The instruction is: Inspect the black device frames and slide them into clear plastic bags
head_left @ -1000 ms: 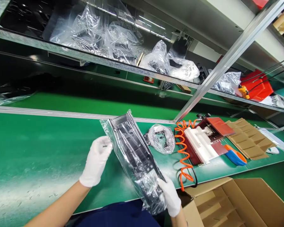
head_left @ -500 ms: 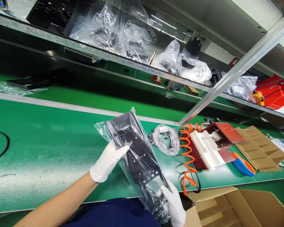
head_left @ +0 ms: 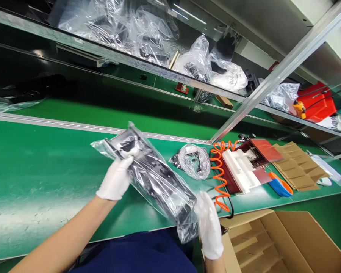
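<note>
— What has changed since a moment ago?

— I've tipped the long black part in its clear bag flatter. Half a second back it stood steeper, its far end up near the middle of the belt; now that end has swung out to my left and lower. My left hand has slid up from the middle of the bag to its far end. My right hand has stayed at the near end.

— Are your hands closed on it?

— The left is, with the fingers wrapped over the top corner. The right lies along the bag's lower edge, fingers fairly straight; I cannot tell whether it pinches the plastic or only steadies it. The hands are well apart, one at each end.

— Where is the part?

— In the air above the green belt, just in front of me, slanting from upper left to lower right.

— And the materials?

— Both gloves are white knitted cloth. The bag is thin, crinkled, glossy film, loose past the part's ends. The part is flat, narrow, rigid black plastic with small holes. Beside it lie a small round bag of dark bits, a springy orange coiled hose, and a white block on a red-brown fixture. An open brown cardboard box with dividers sits by my right wrist.
</note>
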`<state>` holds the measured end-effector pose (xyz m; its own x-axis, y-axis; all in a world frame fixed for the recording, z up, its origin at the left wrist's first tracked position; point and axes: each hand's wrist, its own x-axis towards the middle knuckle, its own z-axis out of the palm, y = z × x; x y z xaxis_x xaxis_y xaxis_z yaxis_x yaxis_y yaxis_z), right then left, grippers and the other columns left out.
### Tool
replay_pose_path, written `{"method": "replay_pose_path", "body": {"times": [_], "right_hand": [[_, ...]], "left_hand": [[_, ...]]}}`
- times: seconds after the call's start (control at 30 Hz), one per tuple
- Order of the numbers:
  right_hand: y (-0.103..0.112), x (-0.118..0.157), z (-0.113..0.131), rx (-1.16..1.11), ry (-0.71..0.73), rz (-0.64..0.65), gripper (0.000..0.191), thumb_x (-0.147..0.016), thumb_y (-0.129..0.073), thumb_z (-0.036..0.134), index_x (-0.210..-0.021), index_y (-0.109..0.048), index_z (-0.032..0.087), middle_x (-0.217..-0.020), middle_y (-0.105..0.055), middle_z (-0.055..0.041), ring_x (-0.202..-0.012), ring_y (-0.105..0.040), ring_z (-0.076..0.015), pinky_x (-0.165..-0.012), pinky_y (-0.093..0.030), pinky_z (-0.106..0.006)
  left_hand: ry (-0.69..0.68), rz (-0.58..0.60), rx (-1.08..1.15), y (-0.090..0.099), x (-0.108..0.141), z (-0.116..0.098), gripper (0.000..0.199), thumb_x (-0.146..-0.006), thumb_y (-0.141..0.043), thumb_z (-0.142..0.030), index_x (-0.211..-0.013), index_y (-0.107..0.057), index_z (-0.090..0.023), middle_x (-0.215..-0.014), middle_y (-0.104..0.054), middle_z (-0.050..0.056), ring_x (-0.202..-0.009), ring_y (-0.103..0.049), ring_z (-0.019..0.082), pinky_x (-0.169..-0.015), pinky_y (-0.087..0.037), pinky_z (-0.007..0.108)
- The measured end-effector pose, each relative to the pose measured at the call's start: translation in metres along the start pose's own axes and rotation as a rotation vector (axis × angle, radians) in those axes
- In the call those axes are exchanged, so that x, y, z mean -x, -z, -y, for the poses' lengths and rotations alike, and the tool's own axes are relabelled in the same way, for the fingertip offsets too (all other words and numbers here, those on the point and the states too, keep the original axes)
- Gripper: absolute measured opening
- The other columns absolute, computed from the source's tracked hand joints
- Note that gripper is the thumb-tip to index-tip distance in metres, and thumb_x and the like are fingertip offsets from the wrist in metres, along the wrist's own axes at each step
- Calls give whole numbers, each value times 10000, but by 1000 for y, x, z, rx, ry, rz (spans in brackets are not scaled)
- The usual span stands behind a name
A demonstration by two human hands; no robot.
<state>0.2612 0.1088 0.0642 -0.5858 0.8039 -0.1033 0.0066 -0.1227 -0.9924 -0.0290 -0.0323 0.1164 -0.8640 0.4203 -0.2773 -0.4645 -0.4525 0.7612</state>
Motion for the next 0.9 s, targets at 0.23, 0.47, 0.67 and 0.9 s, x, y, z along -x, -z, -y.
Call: {"method": "replay_pose_path", "body": {"times": [0.23, 0.47, 0.67, 0.9], "right_hand": [[-12, -4, 22, 20, -95, 239, 542, -769, -617, 664, -1026, -730, 200, -907, -720, -110, -763, -668, -253, -730, -540, -407], [-38, -25, 26, 79, -143, 83, 346, -722, -694, 534, -650, -641, 200, -538, -559, 7, -439, -444, -110, -447, -355, -258], [-32, -22, 20, -121, -235, 330, 447, -748, -629, 547, -1009, -697, 190, -729, -689, -45, -513, -586, -156, -486, -462, -281], [-57, -23, 24, 125, -38, 359, 346, -825, -549, 502, -730, -675, 194, -711, -658, -23, -561, -541, -131, -561, -447, -262]], "left_hand": [[-50, -327, 28, 16, -18, -15, 163, -847, -514, -65, -947, -622, -135, -886, -692, -13, -827, -645, 97, -814, -550, 216], [-25, -419, -28, 12, -7, -22, 121, -857, -517, -63, -893, -598, -145, -852, -675, -23, -887, -643, 104, -823, -557, 222], [6, -455, -48, 13, -12, -27, 166, -905, -449, -101, -843, -589, -164, -831, -671, -27, -893, -641, 94, -802, -549, 195], [-21, -145, -33, -4, 4, -6, 156, -906, -510, -285, -906, -645, -207, -936, -716, -17, -1059, -616, 156, -925, -518, 261]]}}
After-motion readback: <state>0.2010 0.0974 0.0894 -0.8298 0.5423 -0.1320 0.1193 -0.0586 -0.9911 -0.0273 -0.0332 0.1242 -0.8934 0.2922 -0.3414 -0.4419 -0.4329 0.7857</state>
